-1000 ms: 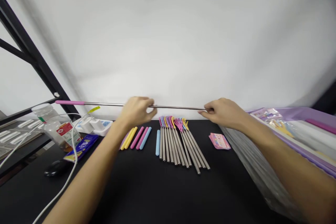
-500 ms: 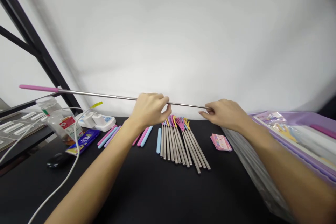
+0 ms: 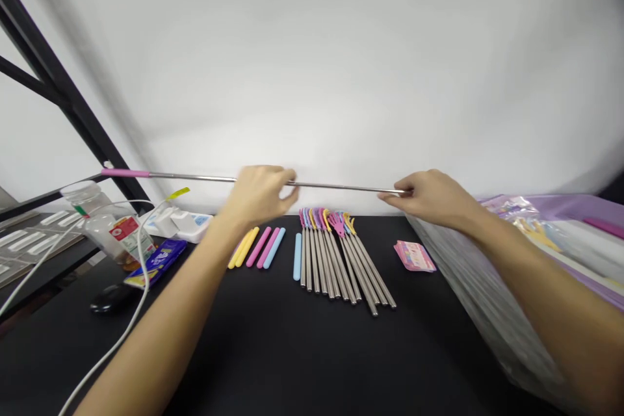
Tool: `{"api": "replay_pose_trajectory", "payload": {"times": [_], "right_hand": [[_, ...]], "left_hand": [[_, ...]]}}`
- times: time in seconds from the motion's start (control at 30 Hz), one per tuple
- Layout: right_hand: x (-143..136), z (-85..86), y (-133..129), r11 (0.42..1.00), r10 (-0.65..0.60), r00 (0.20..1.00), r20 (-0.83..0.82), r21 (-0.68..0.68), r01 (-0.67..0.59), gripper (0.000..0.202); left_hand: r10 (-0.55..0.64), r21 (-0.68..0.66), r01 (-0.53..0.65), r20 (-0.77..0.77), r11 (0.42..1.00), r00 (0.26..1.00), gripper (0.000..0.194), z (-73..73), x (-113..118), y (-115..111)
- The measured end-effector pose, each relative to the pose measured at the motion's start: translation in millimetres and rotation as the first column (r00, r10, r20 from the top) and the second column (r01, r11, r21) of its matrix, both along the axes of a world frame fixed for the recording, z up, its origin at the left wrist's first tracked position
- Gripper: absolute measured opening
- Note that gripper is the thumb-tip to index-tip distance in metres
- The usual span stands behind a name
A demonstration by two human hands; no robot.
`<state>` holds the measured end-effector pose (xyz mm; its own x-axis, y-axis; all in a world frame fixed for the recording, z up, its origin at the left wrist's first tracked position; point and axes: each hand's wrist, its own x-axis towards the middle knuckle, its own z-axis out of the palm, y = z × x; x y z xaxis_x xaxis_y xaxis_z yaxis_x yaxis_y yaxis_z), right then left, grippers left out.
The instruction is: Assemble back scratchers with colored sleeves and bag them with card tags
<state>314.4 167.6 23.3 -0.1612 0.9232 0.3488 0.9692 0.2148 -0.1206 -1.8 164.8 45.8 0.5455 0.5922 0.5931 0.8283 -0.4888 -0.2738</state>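
A thin telescopic metal rod (image 3: pixel 195 177) with a pink grip (image 3: pixel 125 173) at its left end is held level above the table, against the white wall. My left hand (image 3: pixel 258 194) is closed around its middle, a little blurred. My right hand (image 3: pixel 426 195) pinches the rod's right end, whose tip is hidden by the fingers. Below lies a row of steel back scratchers (image 3: pixel 336 266), their coloured claw heads pointing to the wall. Left of them rest a light blue tube (image 3: pixel 297 257) and several pink, blue and yellow tubes (image 3: pixel 258 247).
Pink cards (image 3: pixel 414 256) lie at the right, near clear plastic bags (image 3: pixel 453 279) and a purple bin (image 3: pixel 565 201). At the left are a plastic jar (image 3: pixel 110 227), a blue packet (image 3: pixel 158 260), a black mouse (image 3: pixel 112 298), a power strip (image 3: pixel 192 226) and a white cable (image 3: pixel 145 253).
The rod's pink end has come rightward and the rod spans less of the view. My left hand has moved slightly left, my right hand slightly right. More coloured tubes show beside my left forearm.
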Motion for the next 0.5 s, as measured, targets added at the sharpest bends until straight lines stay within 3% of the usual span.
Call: {"api": "replay_pose_trajectory", "payload": {"times": [0.1,0.3,0.37,0.5], "right_hand": [[-0.7,-1.0,0.4,1.0,-0.003,1.0,-0.015,0.026,0.004,0.049],[-35.3,-10.0,2.4,0.989,0.14,0.99,0.0,-0.04,-0.14,0.047],[-29.1,-9.9,3.7,0.993,0.116,0.993,-0.001,-0.036,-0.116,0.047],[-14.2,-7.6,4.3,0.996,0.083,0.995,0.048,-0.048,-0.081,0.048]], "left_hand": [[0.149,-0.008,-0.149,0.02,0.989,0.989,0.025,2.0,-4.0,2.0],[-0.044,-0.055,0.041,-0.06,0.998,0.997,0.027,-6.5,36.8,-8.4],[-0.005,-0.039,0.003,-0.053,0.999,0.999,0.027,-3.5,27.8,-4.2],[0.213,-0.065,-0.214,-0.027,0.975,0.977,0.026,-3.5,-4.3,9.5]]}}
